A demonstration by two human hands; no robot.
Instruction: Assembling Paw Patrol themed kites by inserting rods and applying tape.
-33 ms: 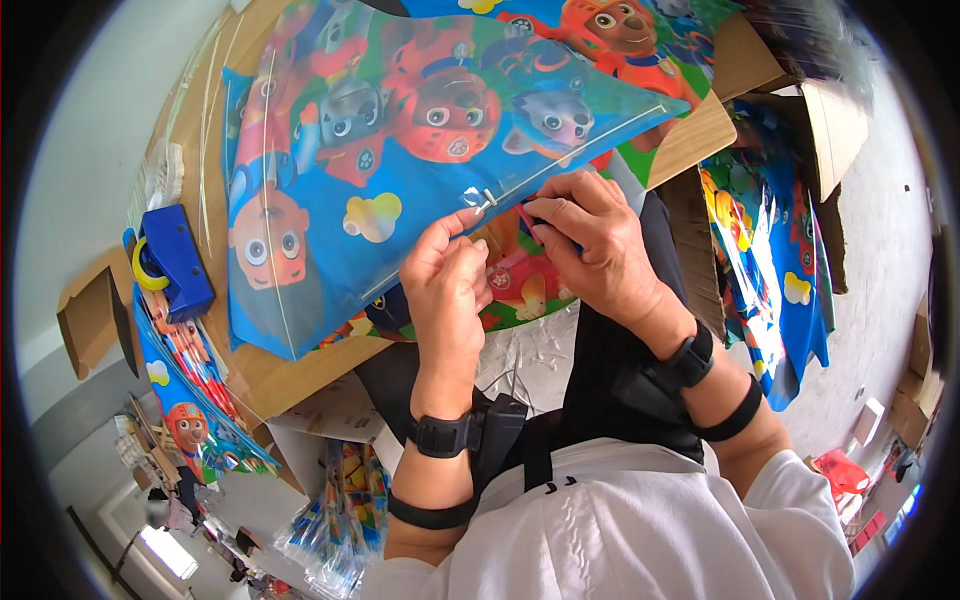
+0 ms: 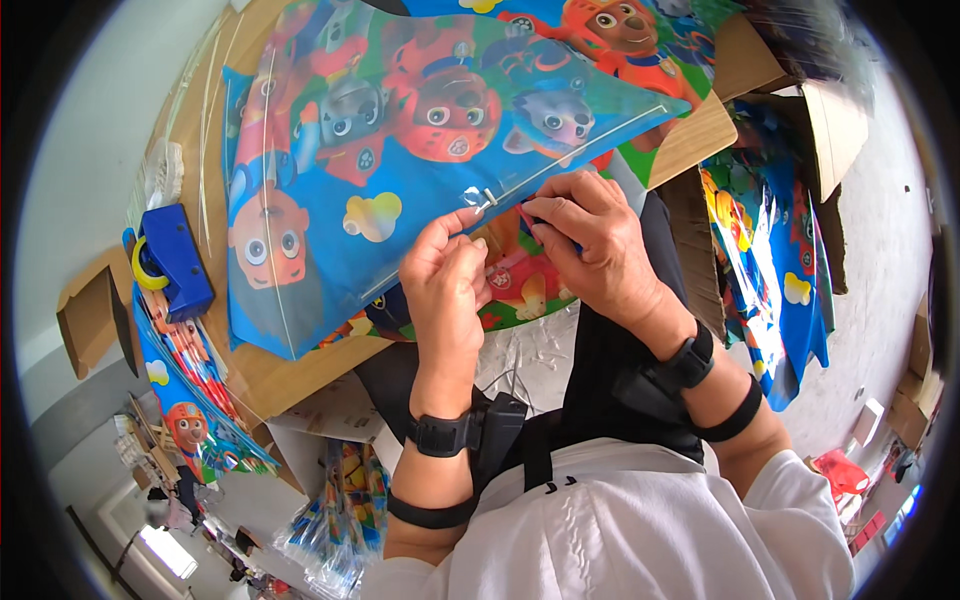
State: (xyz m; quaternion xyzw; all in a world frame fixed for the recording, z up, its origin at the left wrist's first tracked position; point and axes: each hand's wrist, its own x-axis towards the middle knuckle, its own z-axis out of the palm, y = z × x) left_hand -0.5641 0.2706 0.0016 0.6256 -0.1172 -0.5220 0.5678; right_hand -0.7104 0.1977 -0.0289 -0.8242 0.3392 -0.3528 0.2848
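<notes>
Spread over the wooden table before me lies a blue plastic kite (image 2: 330, 225) printed with cartoon dogs, with thin pale rods along its lines. A small white fitting with a clear tab (image 2: 487, 200) sits at its near edge. The index fingertip of my left hand (image 2: 447, 285) touches that tab; the other fingers are curled in with the thumb, and anything between them is hidden. Just right of it, my right hand (image 2: 597, 238) is closed in a pinch on a small dark and pink bit, too covered to name. More printed sheet (image 2: 525, 280) shows beneath both hands.
A blue tape dispenser (image 2: 180, 262) stands at the table's left edge (image 2: 290, 385). Folded printed sheets (image 2: 190, 400) hang below it. An open cardboard box (image 2: 695, 225) holding more sheets (image 2: 765, 260) is at the right. Plastic-wrapped packs (image 2: 345, 510) lie low at left.
</notes>
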